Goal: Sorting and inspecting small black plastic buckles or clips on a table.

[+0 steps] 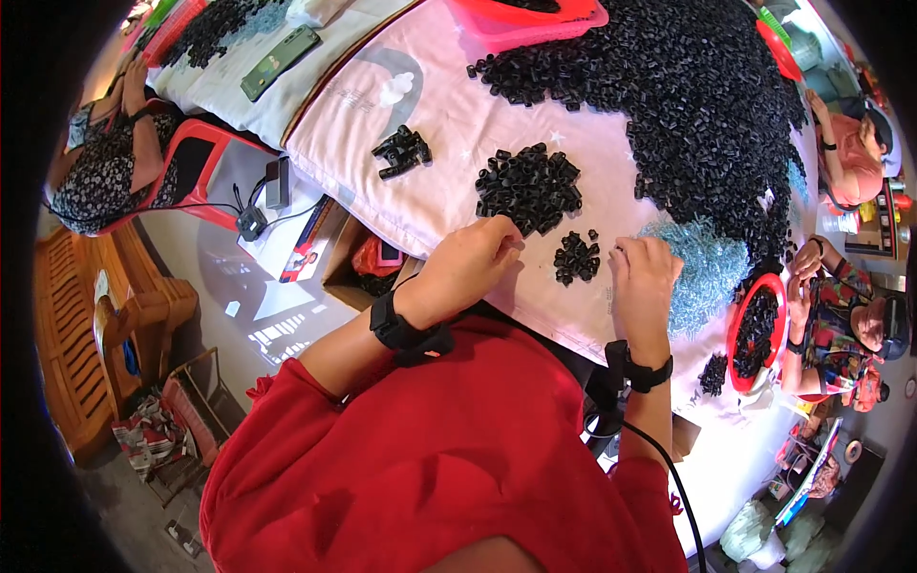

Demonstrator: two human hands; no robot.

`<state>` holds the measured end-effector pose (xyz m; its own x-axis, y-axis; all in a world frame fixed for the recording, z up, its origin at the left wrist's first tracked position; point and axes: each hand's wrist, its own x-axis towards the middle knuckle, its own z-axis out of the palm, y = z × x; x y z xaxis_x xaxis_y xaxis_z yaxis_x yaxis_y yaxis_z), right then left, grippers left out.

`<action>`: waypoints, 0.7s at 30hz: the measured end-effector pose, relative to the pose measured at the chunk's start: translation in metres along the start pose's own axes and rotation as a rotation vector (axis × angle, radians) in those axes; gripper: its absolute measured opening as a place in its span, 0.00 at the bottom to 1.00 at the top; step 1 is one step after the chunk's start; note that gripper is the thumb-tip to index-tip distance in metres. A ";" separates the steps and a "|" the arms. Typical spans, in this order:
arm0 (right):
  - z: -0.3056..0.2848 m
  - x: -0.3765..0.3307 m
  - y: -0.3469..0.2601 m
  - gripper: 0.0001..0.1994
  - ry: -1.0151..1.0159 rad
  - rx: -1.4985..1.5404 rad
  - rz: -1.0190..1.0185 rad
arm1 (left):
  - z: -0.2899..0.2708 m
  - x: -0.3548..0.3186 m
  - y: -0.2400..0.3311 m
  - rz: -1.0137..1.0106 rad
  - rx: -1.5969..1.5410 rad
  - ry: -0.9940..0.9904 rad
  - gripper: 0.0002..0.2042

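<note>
On the pink cloth, my left hand (470,264) has its fingers pinched at the near edge of a heap of small black plastic pieces (528,189). What lies between its fingertips is hidden. My right hand (650,277) is closed with fingers curled, just right of a smaller cluster of black pieces (577,259). Its fingertips hide whatever is in them. Right beside that hand spreads a pile of thin clear-blue plastic bits (707,277). A few longer black pieces (402,151) lie apart to the left.
A very large black heap (707,105) covers the table's far right. A pink basin (535,29) stands at the back, a red basin (757,329) at the right. A green phone (280,63) lies far left. Other people sit left and right. A red chair (196,177) stands left.
</note>
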<state>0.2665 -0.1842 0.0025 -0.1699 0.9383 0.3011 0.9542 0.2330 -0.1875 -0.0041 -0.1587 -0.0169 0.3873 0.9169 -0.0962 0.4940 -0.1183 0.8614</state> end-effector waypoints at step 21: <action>-0.007 -0.024 -0.001 0.19 0.146 0.315 0.158 | 0.018 0.061 0.031 0.361 0.411 0.229 0.09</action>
<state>0.2714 -0.2088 0.0021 0.0314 0.9279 0.3714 0.8397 0.1771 -0.5134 0.0486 -0.1133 -0.0048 0.4317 0.8449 0.3160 0.6409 -0.5338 0.5517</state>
